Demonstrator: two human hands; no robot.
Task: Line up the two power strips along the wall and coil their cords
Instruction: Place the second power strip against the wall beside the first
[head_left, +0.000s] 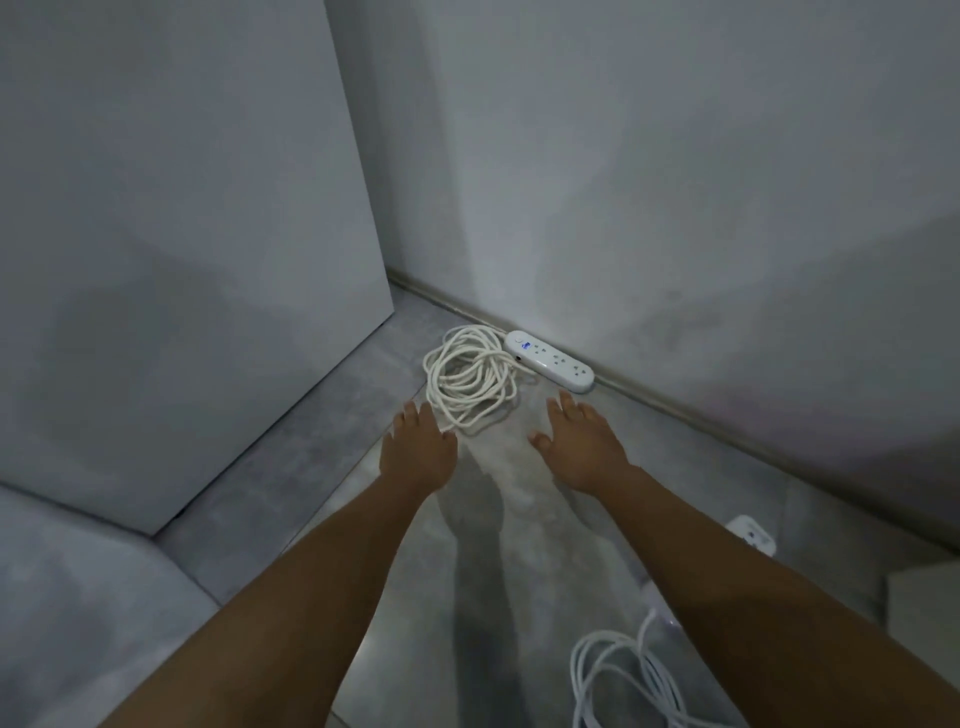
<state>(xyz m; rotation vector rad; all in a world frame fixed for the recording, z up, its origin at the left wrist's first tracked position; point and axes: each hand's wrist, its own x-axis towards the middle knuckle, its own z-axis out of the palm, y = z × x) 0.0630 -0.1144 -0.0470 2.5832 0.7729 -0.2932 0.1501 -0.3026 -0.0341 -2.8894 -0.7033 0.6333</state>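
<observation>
Head view shows the first power strip (549, 360) lying flat against the skirting of the wall (675, 182), so it is already in line there, and its cord (470, 382) sits in a loose coil just beside it on the floor (322, 467). Both hands are spread and hold nothing: the left hand (417, 451) is at the near edge of the coil, perhaps touching it, and the right hand (584, 451) hovers apart from it. The second power strip (750, 535) is mostly hidden behind the right forearm, away from the wall. Its cord (618, 680) is cut off by the bottom edge, seemingly not tidy yet.
</observation>
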